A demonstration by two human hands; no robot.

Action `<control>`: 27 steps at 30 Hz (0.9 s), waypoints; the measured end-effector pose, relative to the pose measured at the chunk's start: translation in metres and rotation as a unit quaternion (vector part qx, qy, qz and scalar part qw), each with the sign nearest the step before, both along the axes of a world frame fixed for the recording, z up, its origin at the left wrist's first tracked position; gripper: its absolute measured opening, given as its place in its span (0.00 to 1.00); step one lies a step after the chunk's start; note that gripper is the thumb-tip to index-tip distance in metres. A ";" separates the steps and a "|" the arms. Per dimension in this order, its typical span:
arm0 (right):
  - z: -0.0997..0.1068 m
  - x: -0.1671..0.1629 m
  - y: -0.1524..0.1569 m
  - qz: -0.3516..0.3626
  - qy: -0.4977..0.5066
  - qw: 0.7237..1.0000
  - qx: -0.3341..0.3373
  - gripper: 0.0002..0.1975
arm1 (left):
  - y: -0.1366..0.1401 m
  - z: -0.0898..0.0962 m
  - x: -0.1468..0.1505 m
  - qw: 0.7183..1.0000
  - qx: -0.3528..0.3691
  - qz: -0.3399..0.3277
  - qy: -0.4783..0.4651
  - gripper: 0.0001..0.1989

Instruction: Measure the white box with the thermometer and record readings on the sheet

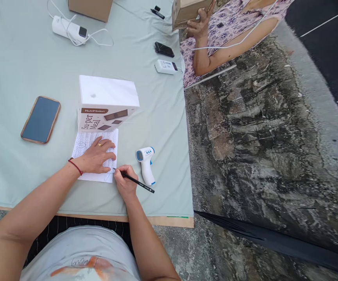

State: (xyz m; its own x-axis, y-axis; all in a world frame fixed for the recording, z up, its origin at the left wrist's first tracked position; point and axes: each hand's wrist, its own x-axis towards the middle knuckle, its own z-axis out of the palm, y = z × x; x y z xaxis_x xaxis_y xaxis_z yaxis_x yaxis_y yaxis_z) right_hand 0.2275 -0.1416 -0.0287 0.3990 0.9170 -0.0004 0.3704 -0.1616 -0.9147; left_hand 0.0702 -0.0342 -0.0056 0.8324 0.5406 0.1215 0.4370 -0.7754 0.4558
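A printed sheet of paper [95, 176] lies on the table, its far end against a white and brown box [108, 97] that stands upright. Across the print rests my left hand [98, 156], palm down with fingers spread, pressing on the sheet. My right hand [126, 181] grips a black pencil or pen [139, 183], whose tip touches or hovers at the sheet's right edge; which, I cannot tell. Just right of that hand lies a white and blue infrared thermometer [145, 164]. To the left is a smartphone [40, 120] with a dark screen and brown rim.
A white power bank with cable [69, 30] and a cardboard box [91, 8] sit at the back. Along the right edge lie a white device [165, 66], a black device [164, 49] and a black marker [157, 13]. Beyond, another person's hand [199, 25] holds a carton [189, 11].
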 end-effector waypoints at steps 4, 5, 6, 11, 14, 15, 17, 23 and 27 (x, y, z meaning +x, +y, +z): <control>-0.002 0.001 -0.001 -0.004 0.013 1.000 0.004 0.08 | 0.000 0.000 0.000 1.000 0.002 0.001 -0.002 0.12; -0.003 0.002 -0.002 -0.015 0.014 1.000 0.011 0.09 | 0.000 0.000 0.000 1.000 0.003 0.001 -0.001 0.12; -0.005 0.002 -0.002 -0.029 0.013 0.999 0.020 0.09 | 0.000 0.000 0.000 1.000 0.004 0.001 0.000 0.12; -0.010 0.009 -0.002 -0.064 -0.045 0.994 0.074 0.11 | 0.000 -0.002 -0.001 1.000 0.009 0.000 0.004 0.14; -0.015 0.023 0.001 0.003 -0.133 0.984 0.118 0.10 | 0.001 -0.003 0.000 1.000 0.019 0.000 -0.016 0.12; -0.018 0.028 0.002 0.023 -0.165 0.978 0.127 0.11 | 0.001 -0.003 0.000 0.999 0.022 0.005 -0.036 0.11; -0.023 0.037 0.004 0.047 -0.220 0.965 0.132 0.15 | 0.001 -0.002 0.000 0.994 0.030 0.033 -0.099 0.09; -0.028 0.043 0.006 0.081 -0.282 0.942 0.164 0.19 | 0.005 0.000 -0.011 0.914 0.111 0.258 -0.291 0.17; -0.020 0.051 0.004 -0.015 -0.304 0.936 0.178 0.17 | 0.016 0.002 -0.023 0.835 0.096 0.413 -0.351 0.36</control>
State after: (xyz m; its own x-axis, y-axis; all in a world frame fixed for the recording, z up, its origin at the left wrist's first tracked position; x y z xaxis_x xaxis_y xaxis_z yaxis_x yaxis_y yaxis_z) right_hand 0.2789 -0.1376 -0.0487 0.2519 0.8040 0.5386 0.8395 0.0952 -0.5349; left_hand 0.0474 -0.0184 -0.0033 -0.1274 0.8091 0.5736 0.5370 -0.4300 0.7258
